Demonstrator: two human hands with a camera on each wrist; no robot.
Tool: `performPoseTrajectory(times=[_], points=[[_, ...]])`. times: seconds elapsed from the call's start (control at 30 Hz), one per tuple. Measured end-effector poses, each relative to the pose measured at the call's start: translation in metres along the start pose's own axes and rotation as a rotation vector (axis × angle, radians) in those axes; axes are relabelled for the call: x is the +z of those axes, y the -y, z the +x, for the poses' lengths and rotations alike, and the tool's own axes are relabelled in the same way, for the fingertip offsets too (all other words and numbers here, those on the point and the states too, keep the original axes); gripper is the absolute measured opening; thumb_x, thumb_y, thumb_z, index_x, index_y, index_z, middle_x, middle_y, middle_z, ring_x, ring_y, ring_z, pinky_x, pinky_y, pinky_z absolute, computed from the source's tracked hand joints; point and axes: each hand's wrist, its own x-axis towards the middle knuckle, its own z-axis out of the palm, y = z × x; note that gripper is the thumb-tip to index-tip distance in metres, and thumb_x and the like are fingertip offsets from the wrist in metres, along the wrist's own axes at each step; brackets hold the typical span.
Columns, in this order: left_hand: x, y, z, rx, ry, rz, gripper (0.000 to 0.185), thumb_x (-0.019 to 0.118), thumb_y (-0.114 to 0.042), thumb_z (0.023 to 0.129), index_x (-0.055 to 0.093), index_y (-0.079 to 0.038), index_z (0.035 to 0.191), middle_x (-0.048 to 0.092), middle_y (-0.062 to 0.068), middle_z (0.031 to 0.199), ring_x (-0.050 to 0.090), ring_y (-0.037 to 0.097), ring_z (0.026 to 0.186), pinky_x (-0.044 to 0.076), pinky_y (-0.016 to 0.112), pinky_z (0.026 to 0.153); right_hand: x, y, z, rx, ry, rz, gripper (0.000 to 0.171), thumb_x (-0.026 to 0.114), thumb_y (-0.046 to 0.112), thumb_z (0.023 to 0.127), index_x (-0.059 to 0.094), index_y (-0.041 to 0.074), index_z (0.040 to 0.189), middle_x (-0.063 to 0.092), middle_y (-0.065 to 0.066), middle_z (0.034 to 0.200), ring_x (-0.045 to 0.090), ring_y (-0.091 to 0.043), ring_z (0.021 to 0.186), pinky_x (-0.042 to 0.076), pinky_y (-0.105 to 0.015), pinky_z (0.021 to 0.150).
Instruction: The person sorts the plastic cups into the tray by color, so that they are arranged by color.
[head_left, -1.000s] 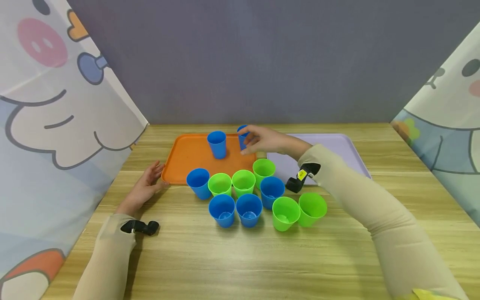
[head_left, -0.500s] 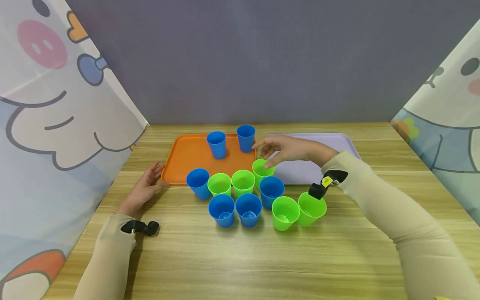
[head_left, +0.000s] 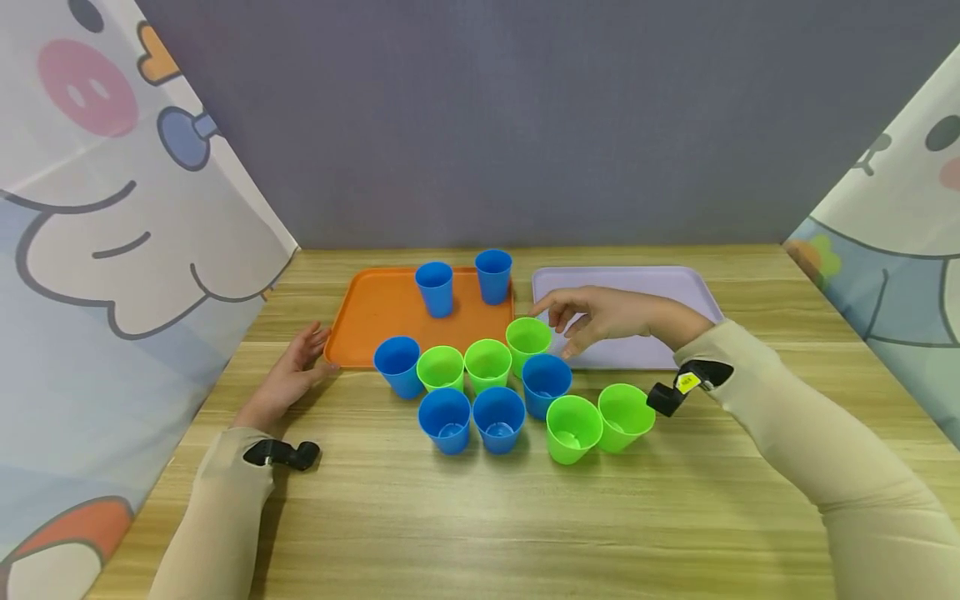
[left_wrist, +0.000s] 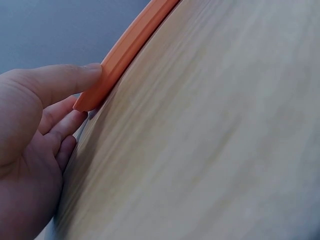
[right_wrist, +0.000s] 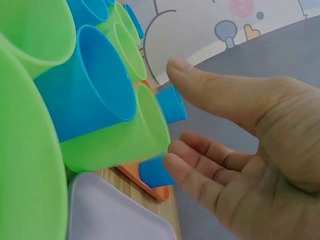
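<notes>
My left hand (head_left: 292, 375) holds the front left corner of an orange tray (head_left: 375, 308), thumb on one side and fingers on the other; the left wrist view shows the thumb (left_wrist: 75, 80) against the rim. Over the front left of a pale purple tray (head_left: 637, 350) hovers my right hand (head_left: 607, 317), fingers loosely bent, nothing held. Nearest to it are a green cup (head_left: 528, 340) and a blue cup (head_left: 546, 387). Two blue cups, a left one (head_left: 437, 292) and a right one (head_left: 494, 279), stand upright on the orange tray's back part.
In front of the trays several upright cups cluster close together, among them a blue cup (head_left: 398, 368), a green cup (head_left: 487, 367) and a green cup (head_left: 625, 417) at the right. A grey wall (head_left: 480, 125) rises behind the wooden table (head_left: 465, 533).
My right hand has let go of the right blue cup on the orange tray. It has moved right and nearer, to the purple tray's front left. The left hand has stayed put.
</notes>
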Motion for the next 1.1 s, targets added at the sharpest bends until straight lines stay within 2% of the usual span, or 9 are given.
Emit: performPoseTrajectory(times=[0.13, 0.37, 0.57, 0.7, 0.8, 0.97, 1.03, 1.1], points=[[0.001, 0.001, 0.001, -0.012, -0.01, -0.013, 0.089, 0.062, -0.001, 0.097, -0.002, -0.001, 0.158, 0.016, 0.026, 0.161, 0.021, 0.047, 0.144, 0.022, 0.061, 0.113, 0.001, -0.002, -0.005, -0.004, -0.001, 0.003, 0.063, 0.077, 0.002, 0.086, 0.047, -0.004, 0.141, 0.054, -0.021, 0.112, 0.051, -0.038, 0.107, 0.045, -0.057, 0.1], [0.001, 0.002, 0.001, -0.013, -0.012, -0.014, 0.089, 0.063, 0.0, 0.096, -0.002, 0.0, 0.158, 0.016, 0.026, 0.161, 0.02, 0.046, 0.145, 0.022, 0.061, 0.113, 0.004, -0.009, -0.011, 0.019, 0.066, 0.011, 0.06, 0.077, 0.001, 0.086, 0.048, -0.006, 0.138, 0.055, -0.019, 0.112, 0.052, -0.033, 0.105, 0.048, -0.05, 0.098], [0.001, 0.001, 0.0, -0.008, -0.008, -0.025, 0.09, 0.063, -0.001, 0.097, -0.003, -0.001, 0.158, 0.016, 0.026, 0.161, 0.02, 0.046, 0.145, 0.022, 0.061, 0.113, 0.01, -0.01, -0.011, 0.03, 0.096, 0.003, 0.063, 0.078, 0.0, 0.083, 0.049, -0.005, 0.138, 0.058, -0.015, 0.111, 0.054, -0.034, 0.107, 0.047, -0.053, 0.099], [0.0, 0.001, 0.0, -0.009, -0.008, -0.027, 0.09, 0.063, -0.002, 0.097, -0.003, -0.001, 0.158, 0.016, 0.025, 0.161, 0.019, 0.045, 0.145, 0.021, 0.06, 0.114, 0.014, -0.007, -0.008, 0.029, 0.116, -0.028, 0.065, 0.079, 0.002, 0.082, 0.049, -0.003, 0.14, 0.059, -0.013, 0.114, 0.055, -0.031, 0.109, 0.048, -0.05, 0.099], [0.0, 0.003, 0.001, -0.005, -0.009, -0.014, 0.089, 0.063, -0.004, 0.097, -0.002, -0.002, 0.158, 0.017, 0.025, 0.161, 0.02, 0.045, 0.145, 0.026, 0.053, 0.115, 0.015, -0.004, -0.006, 0.039, 0.126, -0.038, 0.066, 0.079, 0.002, 0.082, 0.05, -0.001, 0.14, 0.059, -0.014, 0.115, 0.056, -0.03, 0.109, 0.048, -0.049, 0.099], [-0.001, 0.005, 0.001, -0.007, -0.007, -0.004, 0.089, 0.063, -0.007, 0.098, -0.001, -0.003, 0.159, 0.018, 0.024, 0.162, 0.022, 0.043, 0.145, 0.035, 0.025, 0.11, 0.016, -0.003, -0.005, 0.1, 0.165, -0.023, 0.068, 0.078, 0.002, 0.082, 0.049, 0.004, 0.144, 0.056, -0.017, 0.124, 0.057, -0.032, 0.112, 0.049, -0.048, 0.097], [-0.001, 0.006, 0.001, -0.007, -0.007, -0.008, 0.089, 0.064, -0.007, 0.098, -0.001, -0.003, 0.159, 0.017, 0.023, 0.162, 0.022, 0.043, 0.145, 0.035, 0.024, 0.11, 0.018, -0.002, -0.005, 0.132, 0.191, -0.014, 0.07, 0.076, 0.001, 0.083, 0.047, 0.007, 0.146, 0.054, -0.018, 0.129, 0.058, -0.032, 0.112, 0.05, -0.046, 0.095], [-0.001, 0.006, 0.001, -0.005, -0.006, -0.01, 0.089, 0.064, -0.007, 0.098, -0.001, -0.002, 0.159, 0.017, 0.024, 0.162, 0.021, 0.044, 0.145, 0.033, 0.031, 0.113, 0.019, -0.002, -0.004, 0.156, 0.215, -0.008, 0.071, 0.074, 0.0, 0.083, 0.046, 0.009, 0.148, 0.051, -0.02, 0.133, 0.059, -0.031, 0.111, 0.052, -0.044, 0.093]])
